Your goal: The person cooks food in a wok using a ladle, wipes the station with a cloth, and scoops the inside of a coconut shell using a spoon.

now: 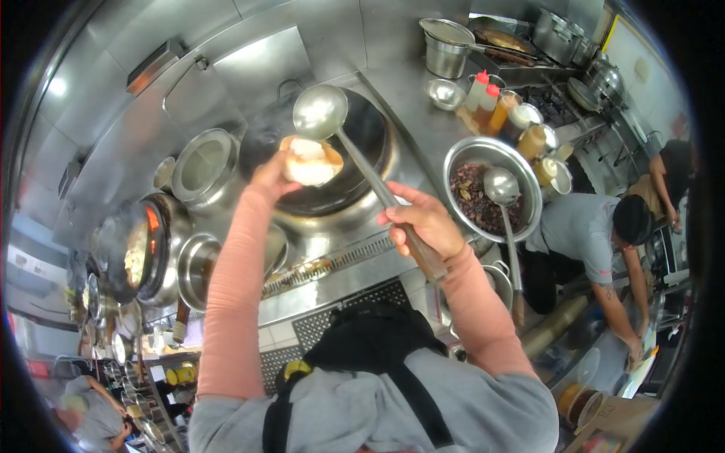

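Note:
My right hand (424, 223) is closed around the wooden handle of a large metal ladle (320, 111), its index finger stretched along the shaft. The ladle's bowl hangs over a dark wok (362, 121) on the range. In my left hand (272, 178) is a rounded white and tan thing (310, 161), held by its edge over the wok just below the ladle bowl. Its exact kind cannot be made out. Most of the wok's inside is hidden by the ladle, the white and tan thing and my hand.
At right stands a metal bowl (451, 155) of dark bits with another ladle (501, 186) in it. Behind it are squeeze bottles (477, 91) and a strainer-topped pot (445, 54). At left, flames show beside a tilted wok (121, 253). A co-worker (585, 230) bends over a counter at right.

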A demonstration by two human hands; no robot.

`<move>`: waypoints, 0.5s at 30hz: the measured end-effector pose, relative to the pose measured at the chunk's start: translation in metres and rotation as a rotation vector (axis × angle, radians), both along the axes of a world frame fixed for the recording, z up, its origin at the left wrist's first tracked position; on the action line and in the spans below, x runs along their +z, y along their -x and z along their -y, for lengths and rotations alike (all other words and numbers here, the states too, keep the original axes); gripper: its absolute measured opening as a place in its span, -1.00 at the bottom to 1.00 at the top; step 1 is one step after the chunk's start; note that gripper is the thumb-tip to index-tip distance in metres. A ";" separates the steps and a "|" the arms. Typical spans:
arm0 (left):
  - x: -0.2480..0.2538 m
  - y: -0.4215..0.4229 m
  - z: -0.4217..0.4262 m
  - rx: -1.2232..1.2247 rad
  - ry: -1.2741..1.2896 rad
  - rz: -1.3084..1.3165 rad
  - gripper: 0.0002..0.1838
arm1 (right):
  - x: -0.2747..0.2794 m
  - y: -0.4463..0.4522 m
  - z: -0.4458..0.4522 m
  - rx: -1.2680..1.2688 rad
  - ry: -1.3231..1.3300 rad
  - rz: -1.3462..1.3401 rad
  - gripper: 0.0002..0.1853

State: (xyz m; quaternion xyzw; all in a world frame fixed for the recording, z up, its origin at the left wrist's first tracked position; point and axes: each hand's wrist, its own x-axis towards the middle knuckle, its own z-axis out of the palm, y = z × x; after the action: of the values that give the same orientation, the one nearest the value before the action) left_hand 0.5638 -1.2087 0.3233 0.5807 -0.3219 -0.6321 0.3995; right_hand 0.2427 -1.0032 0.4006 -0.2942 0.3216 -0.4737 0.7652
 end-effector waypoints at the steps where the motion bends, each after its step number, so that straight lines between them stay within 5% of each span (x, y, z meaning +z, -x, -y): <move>1: 0.001 0.001 0.001 -0.004 -0.007 -0.003 -0.36 | 0.000 -0.002 0.001 0.000 -0.002 -0.002 -0.17; 15: -0.022 -0.009 0.003 0.014 0.039 -0.088 -0.55 | -0.003 0.003 0.006 -0.020 -0.028 0.119 -0.18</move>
State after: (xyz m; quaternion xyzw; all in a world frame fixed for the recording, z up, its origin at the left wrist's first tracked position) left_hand 0.5725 -1.2118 0.3015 0.5466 -0.3124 -0.6479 0.4289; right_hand 0.2393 -1.0097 0.3974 -0.2513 0.2852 -0.4935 0.7822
